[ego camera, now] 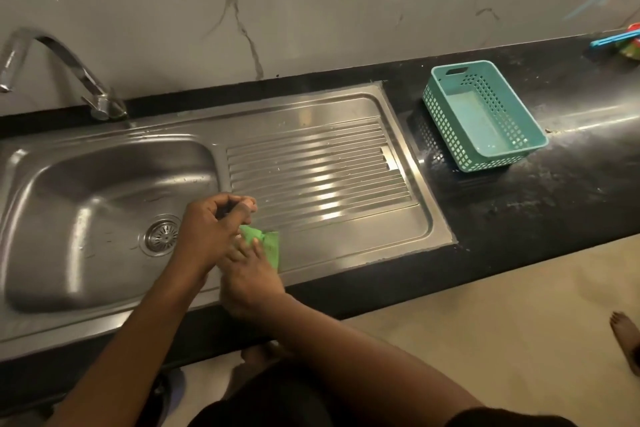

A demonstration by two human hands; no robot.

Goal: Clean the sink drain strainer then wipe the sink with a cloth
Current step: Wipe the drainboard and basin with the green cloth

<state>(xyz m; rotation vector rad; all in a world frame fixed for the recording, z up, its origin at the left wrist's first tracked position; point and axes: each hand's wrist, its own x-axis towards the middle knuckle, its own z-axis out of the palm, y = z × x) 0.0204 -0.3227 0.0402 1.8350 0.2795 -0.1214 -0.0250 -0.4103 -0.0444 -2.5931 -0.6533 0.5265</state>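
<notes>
Green cloth (pixel 268 244) lies bunched on the steel sink (pixel 104 184), at the near edge of its ribbed draining board (pixel 311 166), just right of the basin; the right hand (pixel 247 279) holds it, fingers (pixel 257 248) bent over its near side; the left hand (pixel 206 232) is close by at 10 o'clock from the cloth, fingers curled with tips meeting the thumb, and whether they pinch anything I cannot tell; the strainer (pixel 161 236) sits in the drain at 9 o'clock of that hand; a tap (pixel 74 69) stands at 11 o'clock; a teal basket (pixel 446 114) rests on the black surface (pixel 536 201) at 2 o'clock.
</notes>
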